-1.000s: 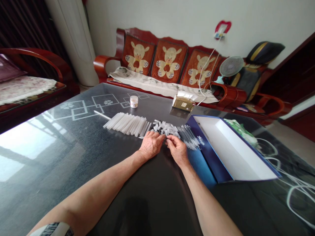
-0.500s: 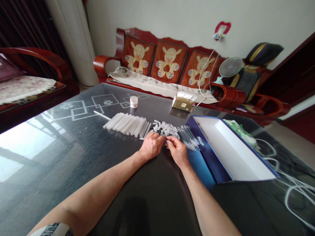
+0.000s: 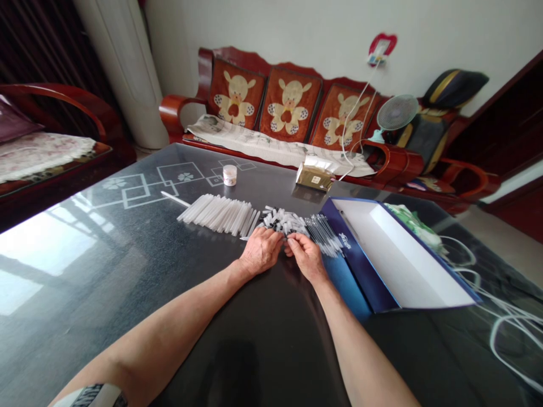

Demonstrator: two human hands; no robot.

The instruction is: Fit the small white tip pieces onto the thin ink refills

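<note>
One red wooden armchair [image 3: 55, 96] with a pale floral cushion [image 3: 42, 150] stands at the far left, and a white tower air conditioner [image 3: 123, 73] rises just beside it. Behind the worktop [image 3: 127, 254], a dark glass top printed with pale squares and flowers, runs a red wooden sofa [image 3: 291, 104] with three orange bear-pattern cushions and a long printed sheet [image 3: 271, 144] along its seat.

On the worktop, a single white plastic tube [image 3: 175, 198] lies at the left end of a tight row of white plastic tubes [image 3: 218, 216], and a small white jar [image 3: 229, 175] stands beyond them. Right of the row lies a heap of short white and black pieces [image 3: 284, 221], then a fan of thin clear sticks [image 3: 323, 234].

The left hand [image 3: 261, 251] lies palm down, its fingers reaching the near edge of the heap. The right hand [image 3: 307, 257] curls inward with its fingertips pressed together against the heap, next to the clear sticks. Neither grip shows whether it is clenched on a piece or only touching the heap.

A foil-topped packet [image 3: 314, 175] sits beyond the heap. Further right, a blue box with a white interior [image 3: 360, 265] lies open, its near wall just beside the clear sticks, and a green-wrapped item [image 3: 411, 223] lies behind it. A small electric fan [image 3: 392, 113] stands by the sofa's right arm.
</note>
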